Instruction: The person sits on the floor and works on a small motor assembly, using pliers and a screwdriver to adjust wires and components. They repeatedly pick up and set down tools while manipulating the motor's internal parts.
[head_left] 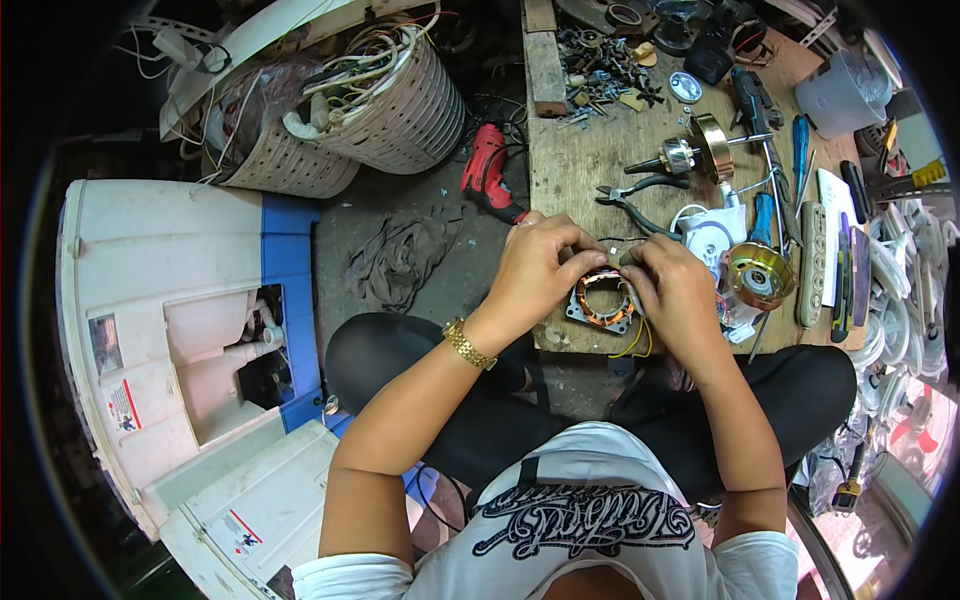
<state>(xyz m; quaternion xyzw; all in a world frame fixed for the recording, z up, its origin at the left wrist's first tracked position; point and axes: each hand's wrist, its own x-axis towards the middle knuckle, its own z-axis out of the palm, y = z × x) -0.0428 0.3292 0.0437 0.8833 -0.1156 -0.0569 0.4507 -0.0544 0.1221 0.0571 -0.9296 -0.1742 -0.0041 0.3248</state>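
The left hand (pixel 537 262) curls over the stator's (pixel 603 300) left rim, fingers bent and gripping; the stator lies flat at the bench's (pixel 580 165) near edge, bore facing up; the right hand (pixel 678 285) pinches its right side, knuckles up

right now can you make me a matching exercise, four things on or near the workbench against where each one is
Things:
1. motor stator
2. red cordless drill
3. pliers
4. grey rag

Places:
A. on the dark floor, left of the wooden bench, crumpled
B. on the bench top just beyond the hands
C. held between the left hand and right hand at the bench's near edge
D. on the floor against the bench's left side

Pairs: 1-C, 2-D, 3-B, 4-A
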